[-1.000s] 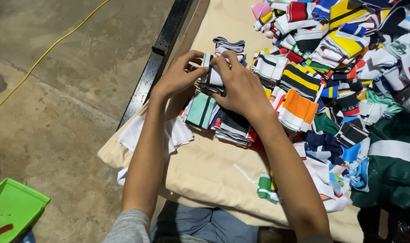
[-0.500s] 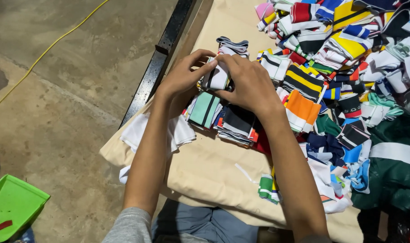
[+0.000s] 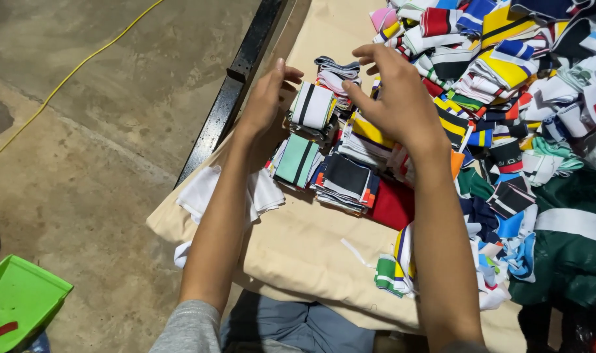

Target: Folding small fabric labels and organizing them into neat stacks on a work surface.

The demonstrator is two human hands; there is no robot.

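— So, starting at the far left, what shows?

— Bare concrete floor with a thin yellow cable running across it, and a green dustpan cut off at the bottom corner. A black metal rail edges the bench, which is covered in beige cloth.

— And the left hand?

— The left forearm rises from a grey sleeve toward the folded stacks. The left hand stands on edge, palm facing right, fingers straight; its grip is open and holds nothing. It sits just beside the white knit band with black stripes, which tops a small stack; whether the palm touches it I cannot tell.

— What lies around that band?

— Below it, a mint-green folded piece and a dark stack with a white stripe; white pieces lie under the forearm.

— The right hand?

— The right hand hovers above the stacks, palm down, fingers spread and curled; its grip is open too, empty. It hides part of the yellow-striped pieces beneath it.

— Farther right?

— A loose heap of striped knit bands in many colours, cut off by the frame, and dark green cloth at the lower right.
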